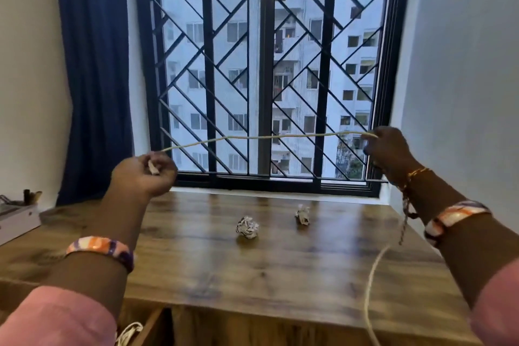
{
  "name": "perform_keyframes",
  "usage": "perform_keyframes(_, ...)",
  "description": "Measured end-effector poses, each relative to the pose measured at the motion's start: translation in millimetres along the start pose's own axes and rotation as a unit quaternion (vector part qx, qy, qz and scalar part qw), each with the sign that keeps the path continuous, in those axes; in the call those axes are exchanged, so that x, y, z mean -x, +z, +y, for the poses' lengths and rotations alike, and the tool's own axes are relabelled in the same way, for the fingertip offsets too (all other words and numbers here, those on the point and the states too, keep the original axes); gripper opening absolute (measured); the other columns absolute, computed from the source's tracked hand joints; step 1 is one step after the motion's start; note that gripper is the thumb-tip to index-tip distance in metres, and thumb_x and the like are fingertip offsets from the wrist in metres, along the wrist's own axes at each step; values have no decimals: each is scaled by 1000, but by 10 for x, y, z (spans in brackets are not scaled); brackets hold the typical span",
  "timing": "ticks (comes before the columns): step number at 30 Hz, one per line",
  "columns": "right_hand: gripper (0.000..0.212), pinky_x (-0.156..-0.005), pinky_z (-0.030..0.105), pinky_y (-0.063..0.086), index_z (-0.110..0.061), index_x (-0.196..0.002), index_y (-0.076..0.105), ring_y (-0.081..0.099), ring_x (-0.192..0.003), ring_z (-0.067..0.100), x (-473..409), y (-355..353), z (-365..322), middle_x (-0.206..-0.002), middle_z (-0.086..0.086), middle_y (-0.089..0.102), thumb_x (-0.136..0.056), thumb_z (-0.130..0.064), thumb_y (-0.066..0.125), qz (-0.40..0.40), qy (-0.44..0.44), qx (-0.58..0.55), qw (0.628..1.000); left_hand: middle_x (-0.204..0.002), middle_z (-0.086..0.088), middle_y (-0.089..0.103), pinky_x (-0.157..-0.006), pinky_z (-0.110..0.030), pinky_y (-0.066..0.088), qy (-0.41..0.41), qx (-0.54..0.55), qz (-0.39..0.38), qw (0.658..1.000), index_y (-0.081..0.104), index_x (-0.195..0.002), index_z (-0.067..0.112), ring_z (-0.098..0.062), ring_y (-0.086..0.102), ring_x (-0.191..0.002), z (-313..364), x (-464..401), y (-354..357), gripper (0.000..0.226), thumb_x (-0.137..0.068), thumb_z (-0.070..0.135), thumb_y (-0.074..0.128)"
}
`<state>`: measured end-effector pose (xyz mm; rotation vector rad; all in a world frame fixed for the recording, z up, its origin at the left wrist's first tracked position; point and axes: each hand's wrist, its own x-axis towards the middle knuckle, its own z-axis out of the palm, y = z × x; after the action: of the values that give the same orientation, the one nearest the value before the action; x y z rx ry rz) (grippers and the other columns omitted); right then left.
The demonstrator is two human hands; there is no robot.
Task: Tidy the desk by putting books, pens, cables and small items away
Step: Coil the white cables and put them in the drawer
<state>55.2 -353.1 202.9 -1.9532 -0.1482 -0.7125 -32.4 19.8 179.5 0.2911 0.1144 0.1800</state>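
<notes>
A white cable (269, 137) is stretched almost level in the air above the wooden desk (252, 267). My left hand (144, 174) grips its plug end, fingers curled round it. My right hand (389, 149) pinches the cable further along, up near the window's right side. From there the rest of the cable hangs down past my right forearm and off the desk's front edge at the lower right. Two crumpled paper balls lie on the desk: a larger one (247, 227) in the middle and a smaller one (302, 215) to its right.
A white box (16, 222) holding small items stands at the desk's left edge. Below the front edge an open drawer (146, 326) shows another white cable (130, 331). A barred window (266, 70) and a blue curtain (92, 73) rise behind the desk.
</notes>
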Motion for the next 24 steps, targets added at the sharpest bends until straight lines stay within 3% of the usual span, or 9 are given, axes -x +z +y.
perform_keyframes(2,12,-51,17,34,1,-88,65,50,-65,18,16,157,8,-77,11,57,-88,-7,55,-39,-81,94,992,-46,2,52,-50,-15,41,56,40,12,998,48,-66,11,-9,50,-41,-15,-74,50,33,-93,9,29)
perform_keyframes(6,24,-59,27,40,-27,-61,63,54,-59,13,118,457,18,-66,3,63,-81,-40,66,-182,-178,130,958,-76,7,65,-82,-21,42,156,-56,18,986,59,-76,18,-7,59,-74,-145,-255,194,37,-99,22,29)
perform_keyframes(9,36,-57,24,37,-27,-56,63,50,-49,0,79,628,44,-47,-9,56,-82,-52,58,-210,-197,89,953,-89,9,63,-95,-29,39,193,-86,9,977,60,-80,21,-9,59,-96,-198,-404,266,28,-97,27,39)
perform_keyframes(12,74,-62,26,41,-18,-57,69,53,-45,-2,-140,742,178,-43,-10,58,-81,-74,28,-214,-166,106,957,-92,13,68,-90,-33,38,211,-77,-24,974,63,-83,23,-10,60,-101,-158,-561,284,23,-96,27,44)
perform_keyframes(14,87,-73,34,50,-17,-54,68,62,-56,11,-382,821,334,-55,3,66,-71,-85,17,-200,-177,146,952,-86,16,72,-91,-32,37,212,-93,-63,971,70,-73,24,-8,61,-105,-154,-683,318,36,-96,28,43)
perform_keyframes(16,87,-77,39,52,-17,-53,67,64,-59,17,-634,910,475,-59,8,68,-69,-85,17,-192,-169,165,953,-76,20,72,-92,-32,31,196,-111,-110,968,73,-59,24,-5,59,-109,-179,-805,377,50,-96,33,41)
perform_keyframes(19,76,-76,41,54,-18,-50,65,65,-57,18,-910,1063,569,-57,7,68,-77,-77,25,-182,-154,171,956,-85,20,67,-75,-32,30,149,-136,-181,962,71,-81,28,-1,58,-92,-204,-1001,543,26,-86,32,46)
perform_keyframes(21,67,-76,40,54,-20,-48,62,65,-58,18,-1077,1156,577,-57,6,68,-85,-67,33,-168,-155,176,957,-99,14,62,-70,-30,32,112,-170,-189,961,69,-88,29,-3,57,-89,-193,-1203,657,24,-73,25,51)
perform_keyframes(24,59,-73,37,53,-23,-47,61,63,-60,17,-1293,1234,583,-59,1,66,-88,-60,40,-150,-158,186,958,-92,8,64,-74,-25,35,74,-179,-168,966,71,-86,21,-5,62,-83,-185,-1507,756,25,-68,14,55)
